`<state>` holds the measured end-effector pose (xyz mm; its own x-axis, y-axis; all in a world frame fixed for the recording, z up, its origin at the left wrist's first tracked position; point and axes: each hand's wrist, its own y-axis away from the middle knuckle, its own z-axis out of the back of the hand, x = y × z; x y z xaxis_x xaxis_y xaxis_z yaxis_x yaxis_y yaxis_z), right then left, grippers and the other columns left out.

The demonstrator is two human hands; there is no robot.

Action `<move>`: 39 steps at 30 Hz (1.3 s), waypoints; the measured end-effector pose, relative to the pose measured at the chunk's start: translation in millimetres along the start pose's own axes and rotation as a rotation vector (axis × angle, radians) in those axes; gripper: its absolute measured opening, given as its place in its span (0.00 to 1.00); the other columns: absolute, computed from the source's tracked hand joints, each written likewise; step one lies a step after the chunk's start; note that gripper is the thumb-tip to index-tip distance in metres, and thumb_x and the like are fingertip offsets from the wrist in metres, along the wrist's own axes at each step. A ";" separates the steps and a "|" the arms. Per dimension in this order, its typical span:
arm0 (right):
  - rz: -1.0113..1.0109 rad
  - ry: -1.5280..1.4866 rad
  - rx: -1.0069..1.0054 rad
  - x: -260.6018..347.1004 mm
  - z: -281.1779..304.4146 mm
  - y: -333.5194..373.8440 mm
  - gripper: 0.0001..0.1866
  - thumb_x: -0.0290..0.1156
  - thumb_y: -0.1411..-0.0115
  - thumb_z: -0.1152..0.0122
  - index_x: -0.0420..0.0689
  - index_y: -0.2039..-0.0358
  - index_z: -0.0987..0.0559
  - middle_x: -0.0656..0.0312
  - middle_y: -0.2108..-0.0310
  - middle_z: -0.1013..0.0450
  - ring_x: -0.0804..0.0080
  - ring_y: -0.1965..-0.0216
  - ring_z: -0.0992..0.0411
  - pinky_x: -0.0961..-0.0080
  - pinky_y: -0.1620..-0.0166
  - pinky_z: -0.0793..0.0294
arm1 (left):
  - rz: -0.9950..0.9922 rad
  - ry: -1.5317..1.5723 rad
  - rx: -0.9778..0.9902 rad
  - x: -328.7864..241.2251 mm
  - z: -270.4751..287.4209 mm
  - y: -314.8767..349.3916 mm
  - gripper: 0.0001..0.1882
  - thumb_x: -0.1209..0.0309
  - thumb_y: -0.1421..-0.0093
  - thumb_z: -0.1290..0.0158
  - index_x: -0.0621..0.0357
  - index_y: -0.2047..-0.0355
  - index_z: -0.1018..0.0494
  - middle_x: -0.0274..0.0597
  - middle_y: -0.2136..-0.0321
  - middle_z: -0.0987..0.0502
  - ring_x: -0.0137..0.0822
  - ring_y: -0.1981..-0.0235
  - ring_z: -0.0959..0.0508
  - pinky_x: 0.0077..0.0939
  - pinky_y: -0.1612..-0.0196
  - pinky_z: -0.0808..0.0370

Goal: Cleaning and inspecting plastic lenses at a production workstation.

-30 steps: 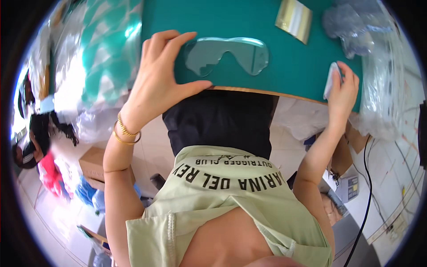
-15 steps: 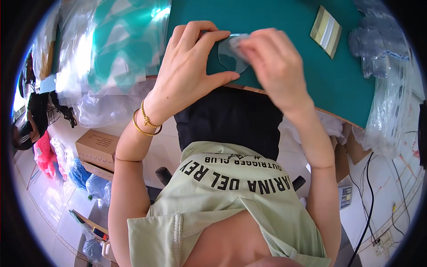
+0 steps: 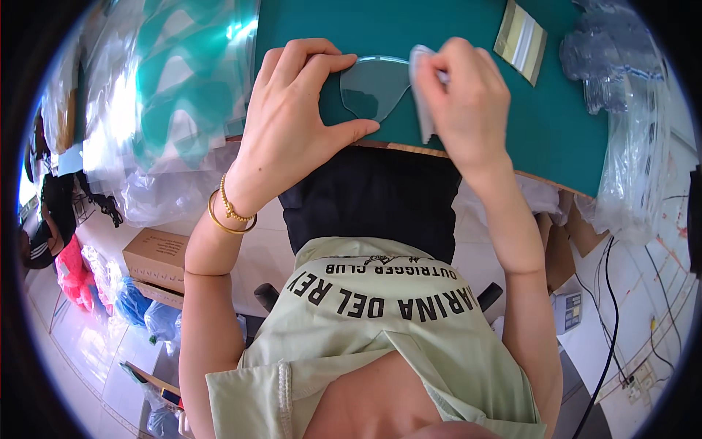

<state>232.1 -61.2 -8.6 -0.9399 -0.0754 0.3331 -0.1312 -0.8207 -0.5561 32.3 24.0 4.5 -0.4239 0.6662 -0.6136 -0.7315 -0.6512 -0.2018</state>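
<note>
A thin, see-through lens [image 3: 375, 89] with a pale rim lies flat on the green tabletop [image 3: 322, 22]. My left hand [image 3: 289, 106] steadies it at the edge, an index fingertip by its upper left corner and the thumb by its lower tip. Just right of the lens, my right hand [image 3: 472, 102] is closed around a crumpled whitish cloth [image 3: 422, 95], which hangs down from the fingers. The cloth is close to the lens's right edge; whether the two touch I cannot tell.
Clear plastic sleeves [image 3: 186, 80] cover the table's left side. A flat yellowish packet [image 3: 521, 42] lies at the back right, near bunched clear plastic bags [image 3: 607, 51]. Below left stand cardboard boxes [image 3: 155, 252]; black cables [image 3: 610, 322] trail over the floor at right.
My right hand with the cloth has moved right, from over the lens to beside it, uncovering the lens. My left hand keeps its hold; the view has shifted slightly.
</note>
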 end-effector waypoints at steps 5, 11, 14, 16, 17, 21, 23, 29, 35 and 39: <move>-0.287 0.114 0.036 -9.8 37.3 35.7 0.10 0.27 0.41 0.33 0.40 0.73 0.27 0.59 0.76 0.29 0.66 0.74 0.29 0.71 0.68 0.28 | -0.029 -0.009 -0.041 -0.2 2.9 4.0 0.32 0.66 0.58 0.28 0.61 0.52 0.24 0.40 0.51 0.28 0.45 0.49 0.29 0.36 0.45 0.29; -0.749 0.292 -0.116 -56.6 105.4 76.7 0.06 0.27 0.41 0.33 0.41 0.68 0.21 0.58 0.69 0.25 0.60 0.66 0.25 0.67 0.61 0.25 | -0.128 -0.018 -0.107 1.7 2.4 8.4 0.30 0.62 0.58 0.30 0.64 0.56 0.23 0.44 0.53 0.27 0.47 0.51 0.28 0.37 0.47 0.29; -0.303 0.621 0.016 -75.9 127.1 54.4 0.10 0.31 0.40 0.32 0.43 0.58 0.18 0.57 0.56 0.26 0.59 0.53 0.27 0.63 0.49 0.27 | -0.144 -0.014 -0.112 -9.4 6.6 17.1 0.32 0.65 0.55 0.32 0.59 0.48 0.26 0.44 0.49 0.28 0.47 0.47 0.29 0.39 0.44 0.31; -0.276 0.532 -0.124 -44.9 112.0 18.7 0.14 0.30 0.39 0.35 0.47 0.52 0.17 0.56 0.49 0.28 0.57 0.46 0.30 0.63 0.44 0.29 | -0.237 0.145 -0.173 -19.4 10.5 22.5 0.32 0.67 0.53 0.33 0.57 0.46 0.27 0.42 0.48 0.28 0.46 0.48 0.28 0.40 0.45 0.31; -0.190 0.379 -0.112 -17.7 90.4 -6.1 0.12 0.28 0.38 0.36 0.45 0.54 0.17 0.56 0.50 0.27 0.58 0.46 0.30 0.63 0.45 0.29 | -0.266 0.192 -0.232 -23.5 13.9 30.5 0.30 0.71 0.54 0.34 0.57 0.48 0.26 0.42 0.51 0.26 0.44 0.53 0.25 0.37 0.51 0.27; 0.118 -0.232 0.252 83.0 -5.0 -62.0 0.09 0.30 0.40 0.37 0.43 0.59 0.17 0.58 0.53 0.23 0.60 0.54 0.24 0.65 0.51 0.25 | -0.281 0.289 -0.432 -25.3 34.8 63.0 0.19 0.80 0.56 0.36 0.62 0.60 0.21 0.45 0.63 0.21 0.41 0.66 0.20 0.32 0.60 0.22; 0.376 -0.291 0.294 118.5 -51.9 -62.0 0.23 0.36 0.43 0.34 0.39 0.49 0.23 0.51 0.45 0.26 0.54 0.44 0.28 0.63 0.43 0.28 | -0.152 0.343 -0.553 -22.0 48.7 77.9 0.08 0.83 0.53 0.41 0.66 0.70 0.21 0.49 0.71 0.19 0.38 0.71 0.19 0.30 0.60 0.22; 0.410 -0.197 0.287 154.8 -90.1 -44.0 0.25 0.34 0.45 0.29 0.41 0.48 0.22 0.53 0.43 0.27 0.55 0.40 0.29 0.65 0.42 0.26 | 0.497 0.809 -0.865 29.2 75.0 132.4 0.13 0.71 0.36 0.44 0.65 0.76 0.26 0.42 0.78 0.22 0.28 0.77 0.23 0.21 0.74 0.28; 0.432 -0.270 0.269 152.1 -78.7 -47.5 0.15 0.34 0.43 0.30 0.44 0.56 0.17 0.57 0.53 0.20 0.60 0.50 0.21 0.68 0.53 0.19 | 0.949 0.957 -0.565 53.3 113.8 148.5 0.19 0.59 0.31 0.47 0.65 0.68 0.23 0.41 0.79 0.23 0.26 0.82 0.25 0.17 0.80 0.29; 0.442 -0.305 0.274 147.5 -74.9 -48.7 0.18 0.35 0.45 0.28 0.44 0.55 0.17 0.57 0.52 0.20 0.59 0.49 0.22 0.68 0.52 0.19 | 0.768 1.013 -0.526 54.2 107.0 130.0 0.16 0.63 0.30 0.48 0.67 0.62 0.23 0.38 0.76 0.21 0.25 0.78 0.23 0.16 0.75 0.25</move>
<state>76.2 10.1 10.5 -0.7488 -0.5686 0.3407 0.3756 -0.7875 -0.4887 -142.9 14.3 26.7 0.1107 -0.3259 -0.9389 -0.1100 -0.9429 0.3143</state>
